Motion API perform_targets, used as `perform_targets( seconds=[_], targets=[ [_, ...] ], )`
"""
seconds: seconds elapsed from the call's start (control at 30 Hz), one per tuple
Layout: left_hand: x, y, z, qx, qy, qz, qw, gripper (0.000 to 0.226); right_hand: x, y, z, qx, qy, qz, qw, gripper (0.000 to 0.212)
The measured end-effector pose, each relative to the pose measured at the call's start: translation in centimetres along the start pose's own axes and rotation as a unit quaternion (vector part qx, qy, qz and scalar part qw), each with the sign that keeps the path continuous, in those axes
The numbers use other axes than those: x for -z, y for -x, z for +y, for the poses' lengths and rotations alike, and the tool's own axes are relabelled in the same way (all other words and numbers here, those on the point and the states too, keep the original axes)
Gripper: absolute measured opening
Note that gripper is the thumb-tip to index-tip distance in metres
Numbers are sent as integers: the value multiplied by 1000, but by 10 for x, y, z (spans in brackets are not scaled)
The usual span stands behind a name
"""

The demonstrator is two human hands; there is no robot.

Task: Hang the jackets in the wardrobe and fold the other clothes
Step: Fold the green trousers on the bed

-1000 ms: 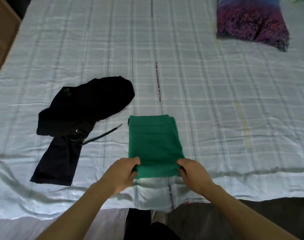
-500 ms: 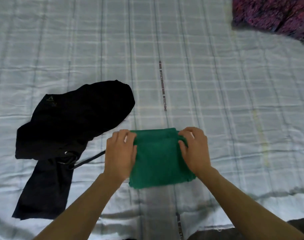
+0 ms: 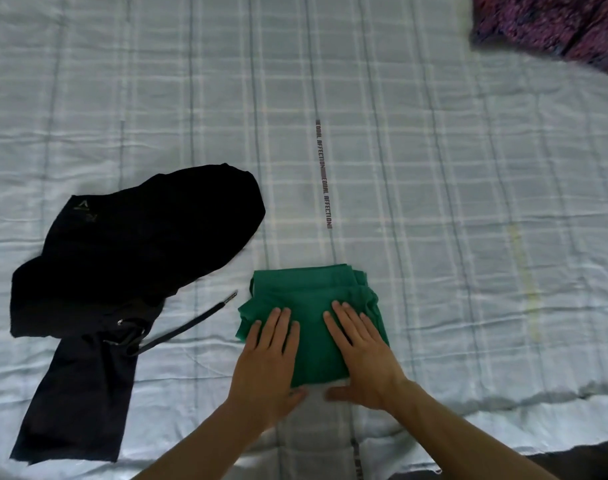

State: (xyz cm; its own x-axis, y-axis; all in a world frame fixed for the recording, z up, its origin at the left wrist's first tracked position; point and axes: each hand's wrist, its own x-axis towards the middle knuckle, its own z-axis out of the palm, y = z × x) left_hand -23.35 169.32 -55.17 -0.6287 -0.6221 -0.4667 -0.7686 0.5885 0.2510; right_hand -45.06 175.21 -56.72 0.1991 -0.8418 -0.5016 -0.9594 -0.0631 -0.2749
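A green garment point(image 3: 313, 296) lies folded into a small rectangle on the pale checked bedsheet point(image 3: 434, 168), near the bed's front edge. My left hand point(image 3: 269, 362) presses flat on its left half with straight fingers. My right hand point(image 3: 359, 355) lies flat on its right half, fingers straight, thumb on the sheet below the fold. To the left, a black garment point(image 3: 133, 244) with a drawstring point(image 3: 191, 323) lies crumpled and unfolded.
A purple patterned cloth point(image 3: 551, 26) lies at the far right corner of the bed. The bed's front edge runs along the bottom of the view, with dark floor at the lower right point(image 3: 579, 462).
Both hands gripped the green garment's near edge, carried it away from me and folded it over. Now they have let go and press flat on the smaller folded stack.
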Motion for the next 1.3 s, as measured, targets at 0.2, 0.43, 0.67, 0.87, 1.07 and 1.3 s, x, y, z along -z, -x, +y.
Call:
perform_targets(
  seconds=[0.2,0.43,0.67,0.87,1.07,1.3],
  targets=[
    [10,-6,-3,-14,-46,7,999,88,0,4,8,-12,-86,139,987,68],
    [60,10,-4,-34,-71,83,993,51,27,22,11,-21,-57,206,977,42],
    [153,85,38,114,41,154,981,30,126,65,-15,25,-124,200,972,25],
    [221,192,54,185,41,236,953,30,212,98,-73,137,-160,233,949,16],
    [260,296,39,275,11,318,908,33,281,102,-171,273,-126,266,916,16],
    [254,429,7,378,34,427,821,31,317,115,-310,412,-70,267,869,16]
  ],
)
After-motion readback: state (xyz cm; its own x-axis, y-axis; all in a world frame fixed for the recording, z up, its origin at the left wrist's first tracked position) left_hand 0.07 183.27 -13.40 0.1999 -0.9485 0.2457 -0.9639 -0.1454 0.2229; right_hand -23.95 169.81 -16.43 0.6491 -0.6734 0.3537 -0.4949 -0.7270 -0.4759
